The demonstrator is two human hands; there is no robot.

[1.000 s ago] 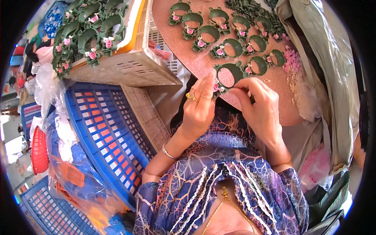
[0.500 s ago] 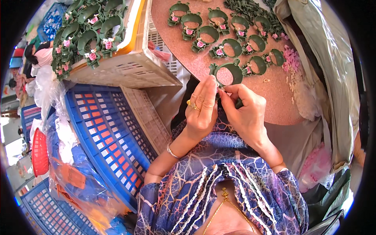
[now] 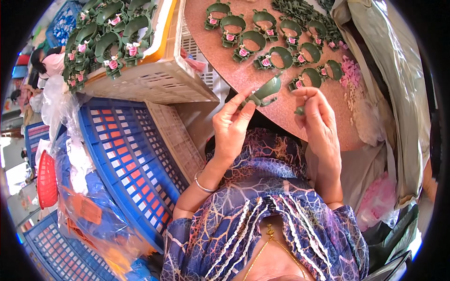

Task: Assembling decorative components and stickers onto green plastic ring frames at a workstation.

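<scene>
The left hand (image 3: 230, 125) pinched a green ring-shaped piece (image 3: 265, 91) above the near edge of the round brown bench (image 3: 286, 110); the right hand (image 3: 318, 117) gripped a small green part (image 3: 300, 110) just beside it.

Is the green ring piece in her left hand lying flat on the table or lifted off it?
Lifted: the left hand pinches the green ring piece, tilted above the table.

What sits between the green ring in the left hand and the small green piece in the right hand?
Nothing: in the head view, only bare brown table shows between the green ring held by the left hand and the small green piece in the right hand.
</scene>
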